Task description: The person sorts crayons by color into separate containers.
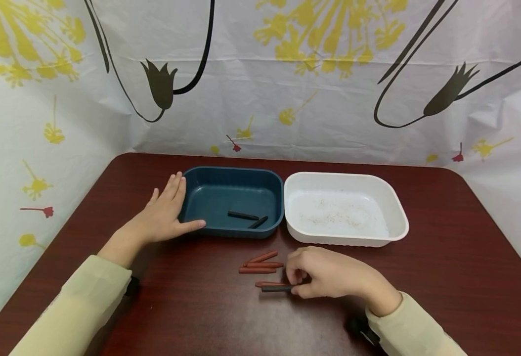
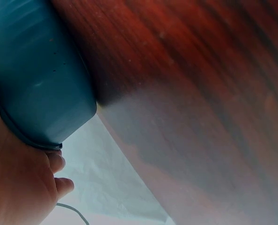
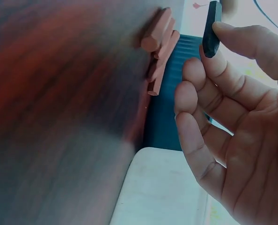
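Observation:
Between thumb and forefinger, my right hand (image 1: 331,272) pinches one end of a black crayon (image 1: 276,289). In the right wrist view this crayon (image 3: 213,28) shows flat facets, and the other fingers are bent loosely below it. One reddish-brown crayon (image 1: 267,284) lies just behind it in the head view. Several more brown crayons (image 1: 260,265) lie together a little farther off. My left hand (image 1: 164,212) rests against the left end of a dark blue tray (image 1: 234,179), fingers straight along its side and thumb over the front rim.
Inside the blue tray lie two black crayons (image 1: 242,215). A white tray (image 1: 345,182) with brownish specks on its bottom stands right beside it. Both stand toward the back of a dark red wooden table (image 1: 189,306). A patterned white sheet (image 1: 251,99) hangs behind.

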`<action>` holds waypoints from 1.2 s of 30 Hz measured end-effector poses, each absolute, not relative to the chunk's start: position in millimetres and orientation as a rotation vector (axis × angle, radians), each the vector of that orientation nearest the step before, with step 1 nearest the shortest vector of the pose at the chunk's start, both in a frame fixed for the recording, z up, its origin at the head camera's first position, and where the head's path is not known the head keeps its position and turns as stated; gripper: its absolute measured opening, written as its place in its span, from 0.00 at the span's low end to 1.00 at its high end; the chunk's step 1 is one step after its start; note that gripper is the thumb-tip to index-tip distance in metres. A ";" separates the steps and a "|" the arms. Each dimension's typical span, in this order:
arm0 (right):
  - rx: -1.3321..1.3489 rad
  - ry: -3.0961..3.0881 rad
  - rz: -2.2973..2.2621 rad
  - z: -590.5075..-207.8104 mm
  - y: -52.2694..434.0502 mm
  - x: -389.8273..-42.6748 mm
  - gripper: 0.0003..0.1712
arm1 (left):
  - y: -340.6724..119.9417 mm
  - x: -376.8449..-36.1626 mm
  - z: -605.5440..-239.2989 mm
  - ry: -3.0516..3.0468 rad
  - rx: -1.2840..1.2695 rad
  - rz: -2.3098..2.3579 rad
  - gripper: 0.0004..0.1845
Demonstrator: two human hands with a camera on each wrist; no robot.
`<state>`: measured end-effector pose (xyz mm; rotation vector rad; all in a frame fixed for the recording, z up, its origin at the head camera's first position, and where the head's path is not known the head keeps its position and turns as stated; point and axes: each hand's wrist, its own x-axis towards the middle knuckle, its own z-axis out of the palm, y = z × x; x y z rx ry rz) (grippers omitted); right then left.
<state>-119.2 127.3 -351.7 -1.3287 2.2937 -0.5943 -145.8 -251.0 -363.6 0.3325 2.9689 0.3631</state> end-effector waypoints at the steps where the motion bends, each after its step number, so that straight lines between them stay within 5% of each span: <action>1: -1.320 2.298 -0.596 -350.7 126.7 -119.8 0.12 | -251.3 -145.7 -363.6 2.970 0.332 0.369 0.65; 36: -1.375 2.307 -0.674 -328.4 93.4 -142.3 0.09 | -250.6 -145.3 -363.4 2.980 0.338 0.372 0.65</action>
